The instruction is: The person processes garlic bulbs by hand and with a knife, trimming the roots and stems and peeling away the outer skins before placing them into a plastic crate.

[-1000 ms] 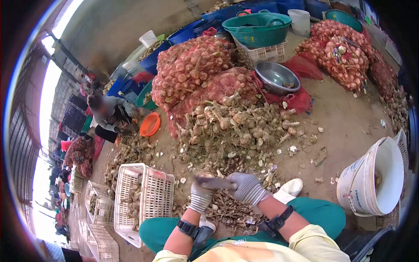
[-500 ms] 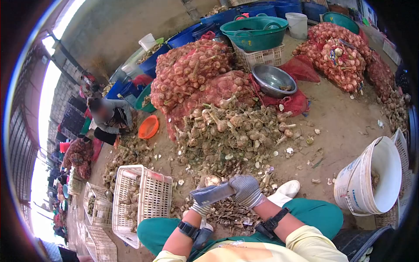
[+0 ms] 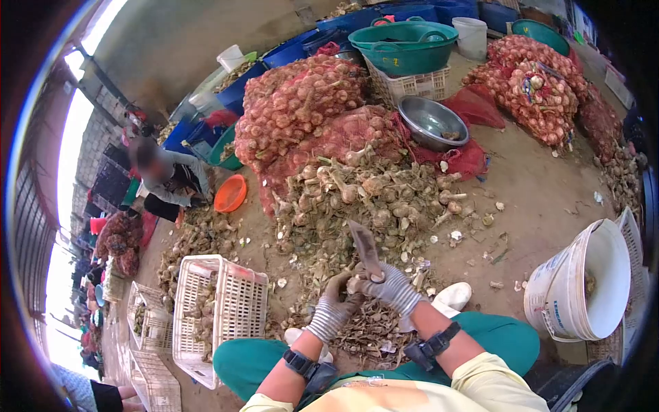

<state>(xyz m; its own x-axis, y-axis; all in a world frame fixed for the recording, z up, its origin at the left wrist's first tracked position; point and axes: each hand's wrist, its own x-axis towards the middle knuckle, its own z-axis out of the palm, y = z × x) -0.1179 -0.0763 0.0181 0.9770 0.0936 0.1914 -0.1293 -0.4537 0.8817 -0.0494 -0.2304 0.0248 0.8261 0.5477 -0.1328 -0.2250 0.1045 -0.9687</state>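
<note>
My right hand (image 3: 392,291), in a striped work glove, is closed around a knife (image 3: 366,248) whose broad blade points up and away. My left hand (image 3: 336,303), gloved too, is closed on a garlic bulb (image 3: 354,283), partly hidden by the fingers, right beside my right hand. In front of both hands lies a heap of garlic bulbs (image 3: 371,196) with stalks. Dry garlic trimmings (image 3: 367,336) cover the ground between my legs.
A white plastic crate (image 3: 240,309) with garlic stands left, a white bucket (image 3: 549,295) right. Behind the heap are red mesh sacks of garlic (image 3: 295,103), a steel basin (image 3: 429,120) and a green tub (image 3: 405,58). A person (image 3: 171,178) crouches near an orange basin (image 3: 230,193).
The knife has swung from lying across above my left hand to pointing up and away. My left hand now shows beside my right hand with the garlic bulb. The view has shifted slightly.
</note>
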